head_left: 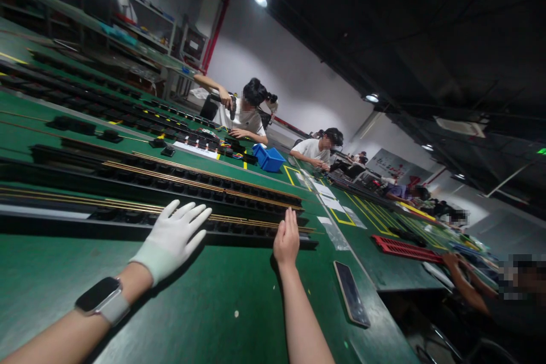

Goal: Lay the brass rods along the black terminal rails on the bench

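Observation:
A long black rail [239, 234] with thin brass-coloured rods [251, 222] along it lies across the green table in front of me. My left hand [174, 239], in a white glove, rests over this rail with fingers spread and nothing in them. Bare and turned on edge, my right hand [287, 237] is at the rail's right end, its fingers straight and held together. Whether its palm touches the rods I cannot tell. Just behind lies a second black rail [205, 182], also bearing brass-coloured rods. A watch [100, 297] is on my left wrist.
A phone [351, 293] lies right of my right arm. Farther back are a blue bin [268, 157], papers [330, 202], and a red slotted part [405, 248]. Across the table one person [243, 116] holds a power drill [232, 107]; others sit along the right.

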A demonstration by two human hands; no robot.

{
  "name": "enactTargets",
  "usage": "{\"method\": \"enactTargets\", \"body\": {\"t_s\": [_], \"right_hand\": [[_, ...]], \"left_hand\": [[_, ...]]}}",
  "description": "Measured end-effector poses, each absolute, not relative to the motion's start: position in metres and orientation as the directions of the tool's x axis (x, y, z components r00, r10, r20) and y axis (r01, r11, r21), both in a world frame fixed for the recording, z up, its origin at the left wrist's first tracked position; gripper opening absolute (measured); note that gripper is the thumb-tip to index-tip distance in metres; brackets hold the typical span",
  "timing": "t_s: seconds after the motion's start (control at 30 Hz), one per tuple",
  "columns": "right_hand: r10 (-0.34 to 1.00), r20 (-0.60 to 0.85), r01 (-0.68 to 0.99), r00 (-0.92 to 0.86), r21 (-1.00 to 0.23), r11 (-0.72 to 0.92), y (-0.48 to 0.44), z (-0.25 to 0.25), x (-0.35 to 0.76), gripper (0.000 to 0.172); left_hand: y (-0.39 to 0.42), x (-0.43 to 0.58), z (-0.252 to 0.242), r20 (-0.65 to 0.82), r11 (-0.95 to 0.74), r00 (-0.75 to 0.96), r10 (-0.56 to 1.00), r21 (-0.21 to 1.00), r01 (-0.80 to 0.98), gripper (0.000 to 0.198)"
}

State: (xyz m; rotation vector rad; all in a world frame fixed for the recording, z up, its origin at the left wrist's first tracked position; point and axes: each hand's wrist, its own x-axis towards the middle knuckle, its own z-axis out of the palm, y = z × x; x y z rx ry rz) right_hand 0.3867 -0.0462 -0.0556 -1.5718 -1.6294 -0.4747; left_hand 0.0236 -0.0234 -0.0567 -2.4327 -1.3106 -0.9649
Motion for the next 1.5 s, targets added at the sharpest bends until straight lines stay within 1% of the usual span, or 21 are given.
{"method": "enactTargets", "body": {"t_s": [0.07,0.27,0.4,0.47,0.53,0.57,0.63,0.8,0.97,1.1,1.27,1.5], "right_hand": [[0.631,0.765,0.936,0.131,-0.305,0.176,-0.046,-0.054,0.396,0.056],[0.607,0.733,0.833,0.307,-0.516,0.201,-0.045,-0.056,0.413,0.06],[0.554,0.753,0.786,0.356,-0.562,0.258,-0.044,-0.048,0.417,0.063],[0.512,0.735,0.748,0.444,-0.619,0.241,-0.045,-0.041,0.424,0.064],[0.467,0.682,0.689,0.563,-0.699,0.19,-0.046,-0.032,0.438,0.064],[0.456,0.651,0.665,0.608,-0.73,0.155,-0.048,-0.028,0.447,0.065],[0.472,0.612,0.652,0.635,-0.752,0.098,-0.051,-0.02,0.466,0.065],[0.549,0.572,0.695,0.61,-0.718,-0.023,-0.064,-0.013,0.495,0.06],[0.588,0.554,0.745,0.589,-0.654,-0.131,-0.07,-0.026,0.489,0.056],[0.614,0.545,0.776,0.571,-0.603,-0.186,-0.07,-0.031,0.482,0.054],[0.631,0.547,0.801,0.551,-0.56,-0.214,-0.07,-0.034,0.479,0.054],[0.596,0.645,0.86,0.478,-0.482,-0.167,-0.069,-0.048,0.474,0.058]], "left_hand": [[-0.023,0.023,-0.057,0.643,-0.584,0.387,0.661,0.117,0.803,0.05],[-0.022,0.023,-0.058,0.655,-0.59,0.391,0.647,0.106,0.8,0.049],[-0.022,0.022,-0.059,0.652,-0.588,0.39,0.65,0.106,0.802,0.049],[-0.021,0.022,-0.06,0.651,-0.588,0.389,0.652,0.111,0.801,0.049],[-0.021,0.023,-0.06,0.649,-0.59,0.388,0.654,0.117,0.799,0.049],[-0.02,0.023,-0.061,0.649,-0.592,0.388,0.654,0.119,0.797,0.049],[-0.02,0.023,-0.061,0.649,-0.593,0.388,0.654,0.122,0.796,0.049],[-0.023,0.023,-0.058,0.649,-0.588,0.39,0.653,0.11,0.801,0.049],[-0.023,0.023,-0.057,0.646,-0.585,0.398,0.651,0.093,0.806,0.049],[-0.022,0.023,-0.059,0.646,-0.586,0.398,0.651,0.096,0.804,0.048],[-0.022,0.023,-0.059,0.643,-0.584,0.393,0.657,0.105,0.805,0.048],[-0.024,0.023,-0.056,0.642,-0.59,0.399,0.655,0.104,0.801,0.049]]}}
